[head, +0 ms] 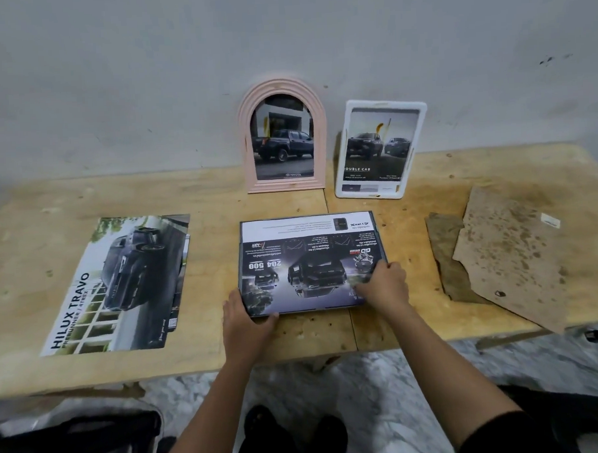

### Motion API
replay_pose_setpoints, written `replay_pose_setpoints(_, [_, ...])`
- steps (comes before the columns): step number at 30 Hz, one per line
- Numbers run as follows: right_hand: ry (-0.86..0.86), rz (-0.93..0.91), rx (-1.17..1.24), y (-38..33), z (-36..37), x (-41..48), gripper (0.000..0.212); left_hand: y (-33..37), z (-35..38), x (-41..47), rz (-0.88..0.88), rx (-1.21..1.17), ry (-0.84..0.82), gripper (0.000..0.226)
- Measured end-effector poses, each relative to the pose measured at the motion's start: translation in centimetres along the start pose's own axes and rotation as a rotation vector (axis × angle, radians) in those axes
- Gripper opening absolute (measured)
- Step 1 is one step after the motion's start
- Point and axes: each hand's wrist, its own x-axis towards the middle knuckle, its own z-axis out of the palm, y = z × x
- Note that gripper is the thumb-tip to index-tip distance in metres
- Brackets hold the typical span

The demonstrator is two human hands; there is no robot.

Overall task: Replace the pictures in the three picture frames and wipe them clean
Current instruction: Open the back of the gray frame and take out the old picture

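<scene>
A dark rectangular picture frame (309, 260) lies flat at the middle of the wooden table, with a car brochure page in it, upside down to me. My left hand (245, 323) grips its near left corner. My right hand (384, 284) presses on the page at the frame's near right corner. A pink arched frame (281, 138) with a pickup picture stands against the wall behind it. Right of that leans a white rectangular frame (380, 149) with a "Double Cab" picture. Loose car pictures (118, 285) titled "Hilux Travo" lie at the left.
Two stained brown cloths (504, 262) lie on the right part of the table (410, 228), one reaching the front edge. The grey wall runs directly behind the table. Below the front edge are marbled floor, my dark shoes and a dark bag at the lower left.
</scene>
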Motion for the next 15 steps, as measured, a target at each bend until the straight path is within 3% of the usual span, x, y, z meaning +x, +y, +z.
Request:
replay_pose_setpoints(9, [-0.041, 0.185, 0.051, -0.5, -1.1, 1.1, 0.091, -0.6, 0.2, 0.4, -0.003, 0.038, -0.024, 0.086])
replay_pose_setpoints(11, [0.016, 0.187, 0.136, -0.2, -1.0, 1.3, 0.082, -0.7, 0.3, 0.6, -0.019, 0.048, -0.043, 0.090])
replay_pose_setpoints(15, [0.160, 0.135, 0.331, 0.5, -0.9, 1.0, 0.038, -0.9, 0.3, 0.6, -0.032, 0.063, -0.055, 0.094])
